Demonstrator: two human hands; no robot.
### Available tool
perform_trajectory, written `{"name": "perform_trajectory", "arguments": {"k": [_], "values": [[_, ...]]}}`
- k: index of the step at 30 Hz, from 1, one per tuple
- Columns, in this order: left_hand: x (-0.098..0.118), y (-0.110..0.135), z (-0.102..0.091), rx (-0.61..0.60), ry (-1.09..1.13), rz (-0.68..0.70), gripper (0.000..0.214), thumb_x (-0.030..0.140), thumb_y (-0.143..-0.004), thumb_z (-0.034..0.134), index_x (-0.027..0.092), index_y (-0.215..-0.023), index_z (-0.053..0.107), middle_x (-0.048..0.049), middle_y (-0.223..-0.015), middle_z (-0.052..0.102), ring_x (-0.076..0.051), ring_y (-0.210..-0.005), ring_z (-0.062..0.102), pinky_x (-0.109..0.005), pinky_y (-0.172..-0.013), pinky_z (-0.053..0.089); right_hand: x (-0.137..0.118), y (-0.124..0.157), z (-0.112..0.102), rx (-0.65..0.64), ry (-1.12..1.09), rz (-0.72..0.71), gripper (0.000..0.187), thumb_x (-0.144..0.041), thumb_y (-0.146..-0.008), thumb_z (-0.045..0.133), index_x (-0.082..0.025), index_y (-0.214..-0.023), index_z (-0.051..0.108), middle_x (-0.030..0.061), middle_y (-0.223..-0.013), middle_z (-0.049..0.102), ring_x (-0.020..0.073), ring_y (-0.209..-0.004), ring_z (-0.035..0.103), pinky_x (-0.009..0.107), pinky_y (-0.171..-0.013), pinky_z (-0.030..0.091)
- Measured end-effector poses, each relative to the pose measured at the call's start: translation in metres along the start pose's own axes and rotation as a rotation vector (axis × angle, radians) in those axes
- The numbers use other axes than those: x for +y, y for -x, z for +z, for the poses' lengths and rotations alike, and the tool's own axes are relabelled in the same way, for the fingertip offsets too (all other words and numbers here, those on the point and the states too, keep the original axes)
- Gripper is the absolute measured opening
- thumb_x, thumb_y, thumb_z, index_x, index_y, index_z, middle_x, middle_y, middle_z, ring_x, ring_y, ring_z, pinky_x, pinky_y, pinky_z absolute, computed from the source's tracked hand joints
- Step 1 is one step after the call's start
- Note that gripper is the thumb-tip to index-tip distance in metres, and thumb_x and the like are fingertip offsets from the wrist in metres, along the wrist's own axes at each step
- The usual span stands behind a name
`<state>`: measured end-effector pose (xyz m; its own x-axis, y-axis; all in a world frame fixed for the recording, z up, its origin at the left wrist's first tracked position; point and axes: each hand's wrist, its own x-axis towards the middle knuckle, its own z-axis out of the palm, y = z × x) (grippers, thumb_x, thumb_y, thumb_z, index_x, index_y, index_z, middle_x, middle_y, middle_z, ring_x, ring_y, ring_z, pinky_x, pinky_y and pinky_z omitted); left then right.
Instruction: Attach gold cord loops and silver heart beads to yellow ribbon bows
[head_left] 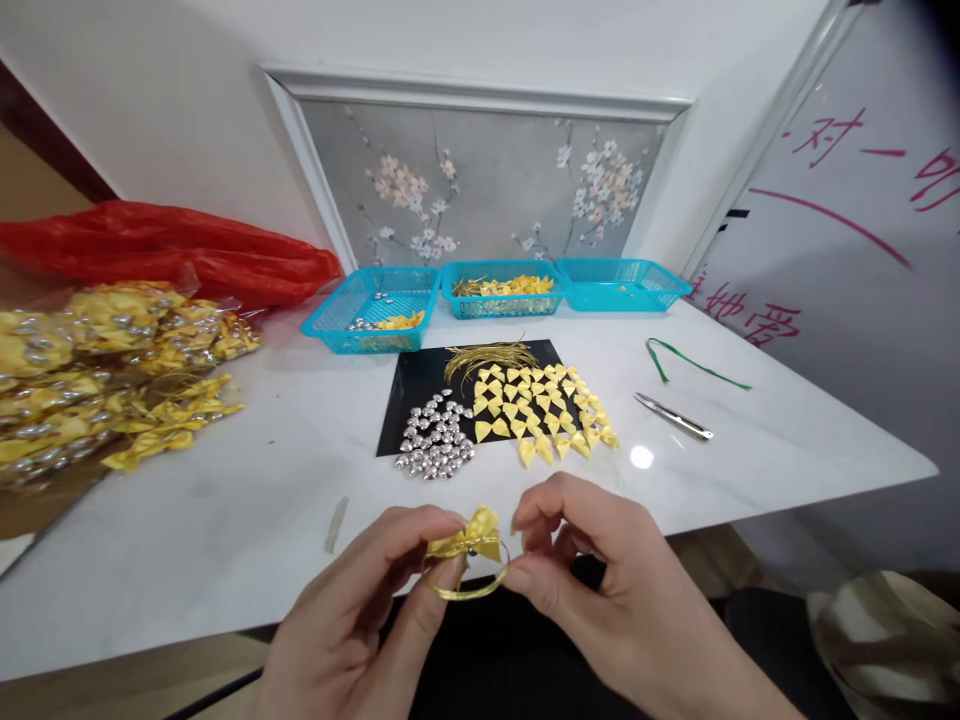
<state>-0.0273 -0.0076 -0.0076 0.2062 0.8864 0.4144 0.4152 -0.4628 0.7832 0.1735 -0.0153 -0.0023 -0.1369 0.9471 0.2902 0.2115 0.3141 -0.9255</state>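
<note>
Both hands meet at the near edge of the white table. My left hand pinches a small yellow ribbon bow between thumb and forefinger. My right hand pinches the gold cord loop that hangs under the bow. Just beyond lies a black mat holding a heap of silver heart beads, rows of yellow bows and a bundle of gold cords.
Three teal baskets stand along the wall, two with parts in them. Bags of finished yellow bows and a red plastic bag fill the left side. Tweezers and a green ribbon lie right. A whiteboard stands right.
</note>
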Motion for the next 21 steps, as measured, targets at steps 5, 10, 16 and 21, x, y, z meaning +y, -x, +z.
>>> {"name": "perform_trajectory", "arguments": {"k": [5, 10, 16, 21], "values": [[0.006, 0.001, 0.001, -0.025, -0.072, 0.181, 0.042, 0.003, -0.09, 0.055, 0.037, -0.113, 0.065, 0.0078, -0.105, 0.07, -0.009, -0.096, 0.069, -0.01, -0.084, 0.055, -0.003, 0.001, 0.008, 0.088, 0.146, -0.292, 0.008, -0.009, -0.089, 0.06, -0.016, -0.09, 0.062, -0.0006, -0.075, 0.06, 0.0087, -0.063, 0.056, 0.018, -0.054, 0.046], [0.005, 0.005, 0.002, -0.006, -0.142, 0.255, 0.042, 0.0, -0.089, 0.056, 0.032, -0.115, 0.062, 0.0052, -0.106, 0.067, -0.01, -0.099, 0.067, -0.012, -0.09, 0.052, 0.001, 0.004, 0.019, 0.207, 0.184, -0.439, 0.017, -0.002, -0.09, 0.054, -0.014, -0.089, 0.066, 0.0038, -0.078, 0.061, 0.0104, -0.062, 0.055, 0.021, -0.053, 0.046], [0.001, 0.005, 0.005, 0.019, -0.109, 0.267, 0.037, 0.002, -0.089, 0.059, 0.029, -0.114, 0.062, 0.002, -0.104, 0.066, -0.013, -0.097, 0.066, -0.017, -0.086, 0.054, 0.004, 0.004, 0.024, 0.278, 0.305, -0.65, 0.021, 0.006, -0.082, 0.059, -0.013, -0.085, 0.069, 0.0038, -0.071, 0.063, 0.0105, -0.056, 0.053, 0.022, -0.046, 0.044], [0.006, 0.004, 0.004, 0.036, -0.166, 0.291, 0.035, 0.0, -0.087, 0.056, 0.028, -0.107, 0.06, 0.0025, -0.096, 0.064, -0.012, -0.09, 0.065, -0.018, -0.081, 0.052, 0.0, 0.004, 0.018, 0.229, 0.44, -0.725, 0.016, -0.001, -0.091, 0.06, -0.014, -0.089, 0.07, 0.0042, -0.069, 0.069, 0.012, -0.052, 0.055, 0.025, -0.044, 0.045]]}}
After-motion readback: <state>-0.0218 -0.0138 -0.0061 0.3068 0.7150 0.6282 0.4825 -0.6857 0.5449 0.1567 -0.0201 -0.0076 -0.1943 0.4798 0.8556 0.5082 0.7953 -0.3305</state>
